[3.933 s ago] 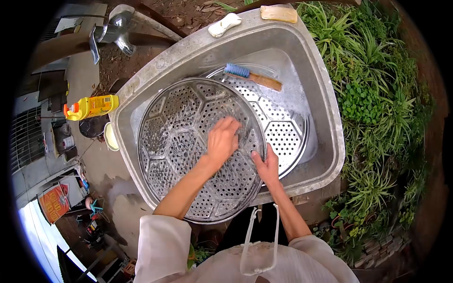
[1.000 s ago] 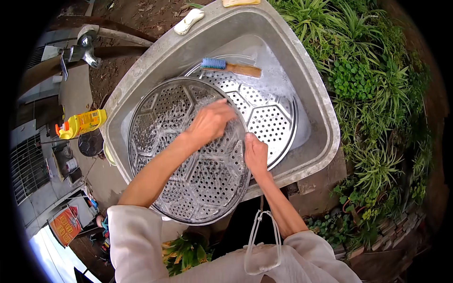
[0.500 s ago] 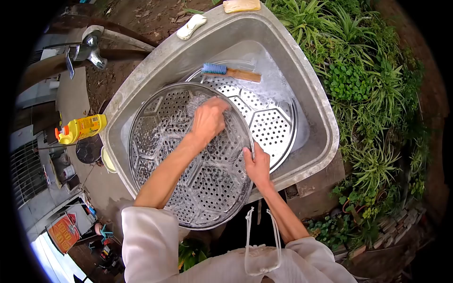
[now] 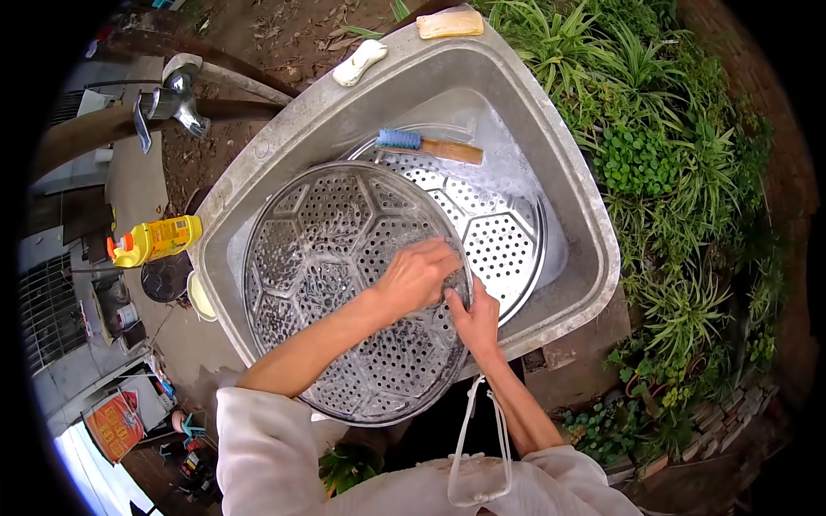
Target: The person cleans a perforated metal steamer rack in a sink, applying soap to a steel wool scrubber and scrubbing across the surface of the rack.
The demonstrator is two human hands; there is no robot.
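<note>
Slid from far side of perforated steamer tray (image 4: 327,258) to its near rim, left hand (image 4: 419,277) curled, contents hidden, beside right hand (image 4: 473,316) gripping that rim, mid-scrub over basin (image 4: 585,206).

A big grey metal wash basin (image 4: 575,185) with rounded corners carries everything here. On its far rim lie a white bar of soap (image 4: 360,62) and, further right at the corner, a pale yellow bar of soap (image 4: 449,23), well apart from each other. Inside, a round perforated steel steamer tray (image 4: 503,236) lies flat on the wet basin floor. A second, larger perforated steel tray (image 4: 323,249) leans tilted over it, its near edge propped on the basin's front rim. A wooden-handled scrubbing brush with blue bristles (image 4: 428,146) rests across the far edge of the flat tray.
</note>
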